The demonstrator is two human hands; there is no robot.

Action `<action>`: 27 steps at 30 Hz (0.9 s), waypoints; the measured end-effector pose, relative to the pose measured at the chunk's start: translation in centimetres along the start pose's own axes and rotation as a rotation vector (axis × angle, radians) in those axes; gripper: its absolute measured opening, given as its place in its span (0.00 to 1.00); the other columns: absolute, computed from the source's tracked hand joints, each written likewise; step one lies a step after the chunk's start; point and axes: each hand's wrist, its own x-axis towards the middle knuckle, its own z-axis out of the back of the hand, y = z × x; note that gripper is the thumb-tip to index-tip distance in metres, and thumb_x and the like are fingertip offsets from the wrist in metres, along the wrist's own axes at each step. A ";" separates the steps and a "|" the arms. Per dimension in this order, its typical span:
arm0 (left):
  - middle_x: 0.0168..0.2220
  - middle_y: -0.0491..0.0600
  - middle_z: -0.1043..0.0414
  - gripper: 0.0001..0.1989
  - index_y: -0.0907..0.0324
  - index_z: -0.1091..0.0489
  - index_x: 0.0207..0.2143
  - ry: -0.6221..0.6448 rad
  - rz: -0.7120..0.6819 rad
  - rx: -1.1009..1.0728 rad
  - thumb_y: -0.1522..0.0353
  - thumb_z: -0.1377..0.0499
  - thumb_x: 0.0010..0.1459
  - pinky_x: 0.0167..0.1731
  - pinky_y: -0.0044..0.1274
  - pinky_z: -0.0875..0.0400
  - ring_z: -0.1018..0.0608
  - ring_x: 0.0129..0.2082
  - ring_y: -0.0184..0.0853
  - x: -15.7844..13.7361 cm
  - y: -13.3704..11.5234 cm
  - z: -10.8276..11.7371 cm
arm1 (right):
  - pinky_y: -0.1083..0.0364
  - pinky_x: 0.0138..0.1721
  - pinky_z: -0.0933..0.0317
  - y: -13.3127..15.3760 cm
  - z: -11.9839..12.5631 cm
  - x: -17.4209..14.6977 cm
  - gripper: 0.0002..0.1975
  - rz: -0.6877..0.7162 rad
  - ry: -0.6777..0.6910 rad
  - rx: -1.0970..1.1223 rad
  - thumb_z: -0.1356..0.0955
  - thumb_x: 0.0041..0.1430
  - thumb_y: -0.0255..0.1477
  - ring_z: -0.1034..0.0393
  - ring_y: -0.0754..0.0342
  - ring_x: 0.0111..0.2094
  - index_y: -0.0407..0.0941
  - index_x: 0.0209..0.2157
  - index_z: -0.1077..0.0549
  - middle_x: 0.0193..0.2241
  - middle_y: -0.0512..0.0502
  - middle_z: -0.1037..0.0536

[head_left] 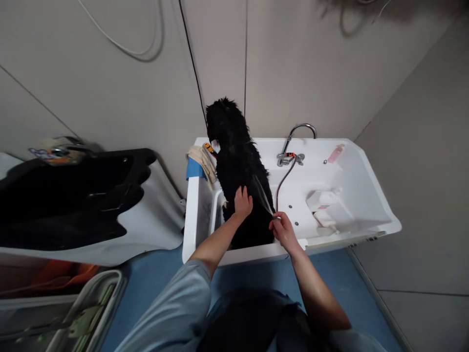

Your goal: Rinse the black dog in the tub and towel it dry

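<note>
Head view: left hand (242, 202) rests flat on the wet dog (236, 161); right hand (283, 229) fingers grip the sprayer (264, 200), rinsing; next, steady sweeping.

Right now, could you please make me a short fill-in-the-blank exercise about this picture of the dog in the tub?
1. The left hand rests on the wet ____ dog.
2. The right hand holds the sprayer on the end of the ____ from the faucet.
3. The dog stands in a ____ tub.

Missing words: black; hose; white
</note>
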 end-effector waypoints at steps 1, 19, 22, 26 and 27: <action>0.66 0.70 0.35 0.28 0.70 0.34 0.66 -0.019 0.015 -0.004 0.66 0.48 0.66 0.69 0.47 0.39 0.33 0.69 0.53 0.4 -0.1 0.2 | 0.61 0.15 0.60 0.2 -0.2 0.1 0.19 0.005 -0.006 0.004 0.33 0.52 0.43 0.48 0.62 0.14 0.49 0.41 0.39 0.20 0.61 0.30; 0.73 0.71 0.48 0.33 0.78 0.41 0.69 -0.225 0.085 -0.052 0.68 0.51 0.66 0.75 0.44 0.52 0.47 0.76 0.51 14.3 0.2 3.8 | 0.61 0.16 0.58 4.6 -1.3 8.9 0.16 0.070 0.188 0.002 0.34 0.50 0.39 0.48 0.62 0.15 0.49 0.39 0.39 0.20 0.60 0.29; 0.72 0.70 0.44 0.32 0.76 0.39 0.68 -0.234 0.058 -0.087 0.66 0.51 0.67 0.75 0.43 0.50 0.45 0.76 0.50 15.7 1.9 3.9 | 0.61 0.16 0.59 4.7 -2.1 10.5 0.17 0.075 0.176 0.001 0.34 0.50 0.40 0.48 0.62 0.15 0.49 0.40 0.38 0.20 0.60 0.29; 0.72 0.66 0.41 0.31 0.72 0.37 0.68 -0.218 0.012 -0.142 0.64 0.52 0.68 0.75 0.42 0.49 0.41 0.75 0.47 18.0 3.6 4.5 | 0.60 0.17 0.58 5.1 -3.7 11.9 0.17 0.114 0.119 -0.005 0.34 0.50 0.38 0.47 0.61 0.16 0.49 0.41 0.37 0.21 0.59 0.28; 0.72 0.66 0.41 0.30 0.71 0.36 0.68 -0.207 -0.008 -0.160 0.63 0.51 0.69 0.75 0.42 0.50 0.41 0.74 0.47 18.9 3.7 4.6 | 0.59 0.17 0.58 5.2 -4.2 12.1 0.16 0.125 0.102 -0.008 0.34 0.50 0.38 0.46 0.61 0.16 0.49 0.41 0.37 0.22 0.59 0.27</action>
